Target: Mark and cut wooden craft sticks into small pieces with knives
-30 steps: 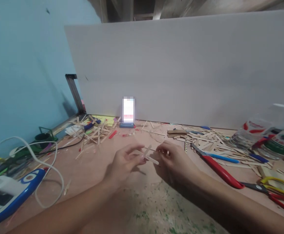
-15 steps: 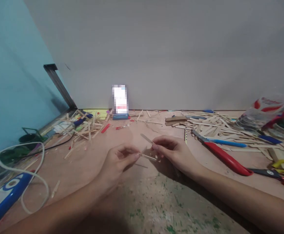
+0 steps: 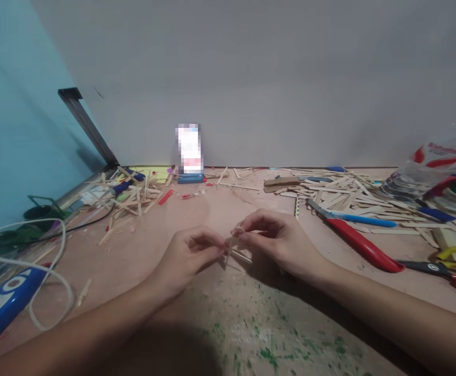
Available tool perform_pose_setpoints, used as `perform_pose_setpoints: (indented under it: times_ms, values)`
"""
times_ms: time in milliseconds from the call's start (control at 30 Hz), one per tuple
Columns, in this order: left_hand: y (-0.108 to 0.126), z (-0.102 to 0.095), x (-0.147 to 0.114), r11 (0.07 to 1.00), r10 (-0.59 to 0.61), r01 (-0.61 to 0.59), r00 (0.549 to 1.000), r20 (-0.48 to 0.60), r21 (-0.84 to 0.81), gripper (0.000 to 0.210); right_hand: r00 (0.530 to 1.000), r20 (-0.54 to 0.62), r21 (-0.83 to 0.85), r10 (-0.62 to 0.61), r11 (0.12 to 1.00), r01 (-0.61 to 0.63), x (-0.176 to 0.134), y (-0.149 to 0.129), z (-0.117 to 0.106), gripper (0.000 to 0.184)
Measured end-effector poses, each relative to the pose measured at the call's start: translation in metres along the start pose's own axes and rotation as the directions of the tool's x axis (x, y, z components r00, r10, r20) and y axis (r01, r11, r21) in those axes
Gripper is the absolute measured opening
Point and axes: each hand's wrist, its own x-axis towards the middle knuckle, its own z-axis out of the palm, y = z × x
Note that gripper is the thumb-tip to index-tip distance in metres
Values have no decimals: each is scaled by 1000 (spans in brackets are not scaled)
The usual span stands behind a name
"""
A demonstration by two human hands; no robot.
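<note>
My left hand (image 3: pixel 190 256) pinches a thin wooden craft stick (image 3: pixel 242 256) between thumb and fingertips; it points right, above the table. My right hand (image 3: pixel 278 237) has thumb and fingers closed on another wooden stick (image 3: pixel 229 253), which slants down in front of the left fingertips. The two sticks cross or nearly cross; whether they touch, I cannot tell. A loose pile of craft sticks (image 3: pixel 349 201) lies beyond my right hand, with a red-handled cutting tool (image 3: pixel 363 243) and a blue-handled one (image 3: pixel 363 218) in front of it.
A lit phone (image 3: pixel 190 149) stands against the wall. Cut sticks (image 3: pixel 137 196) are heaped at the back left. Scissors (image 3: pixel 433 267) and a clear plastic bottle (image 3: pixel 402 180) are at right. A white cable (image 3: pixel 69 284) loops at left beside a blue-and-white object (image 3: pixel 16 295).
The right hand's stick has turned from pointing up-left to slanting downward, close to the left fingertips. My left hand keeps its pinch. The whole view has shifted slightly.
</note>
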Motion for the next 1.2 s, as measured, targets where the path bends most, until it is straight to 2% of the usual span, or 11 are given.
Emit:
perform_pose_setpoints:
  times_ms: [133,333,700,900,1067,1200]
  values:
    - [0,0,-1,1000,-12,12,1000,19,23,12,998,-27,-40,-56,998,55,-2,-5,2,6]
    - [-1,1,-3,999,-30,28,997,72,27,17,993,-33,-39,-114,993,112,-4,-6,5,9]
    - [-4,-2,0,994,41,-49,996,76,102,16,972,-21,-130,-232,965,227,-9,-7,12,11]
    - [-4,3,-3,979,61,-90,985,160,181,20,955,-34,-224,-293,934,279,-12,-8,15,7]
    - [1,7,-9,940,67,-128,978,199,316,15,956,-39,-265,-290,926,270,-15,-7,19,10]
    - [3,9,-11,914,77,-156,973,217,375,12,974,-79,-245,-213,951,188,-15,-7,19,8]
